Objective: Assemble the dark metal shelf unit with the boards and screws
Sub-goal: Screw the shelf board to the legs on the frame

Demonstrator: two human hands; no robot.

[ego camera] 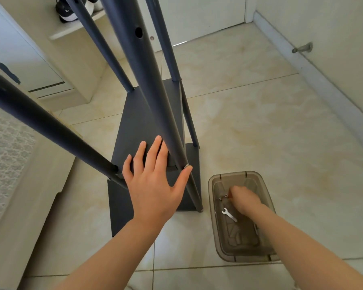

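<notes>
Tiled flooring is being stood on by the shelf unit [147, 70], its board [138, 122] being pressed by the spread left hand [153, 183]; a screw [226, 195], rightward in the bin [245, 237], is being reached by the right hand [244, 198], grip unseen.

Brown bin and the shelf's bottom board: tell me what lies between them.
Only a narrow strip of bare floor tile separates the brown bin from the bottom board; the corner post's foot stands at the board's edge. The head view shows it.

matt dark metal shelf unit [147, 114], translucent plastic bin [215, 208], glossy floor tiles [260, 126]
</notes>
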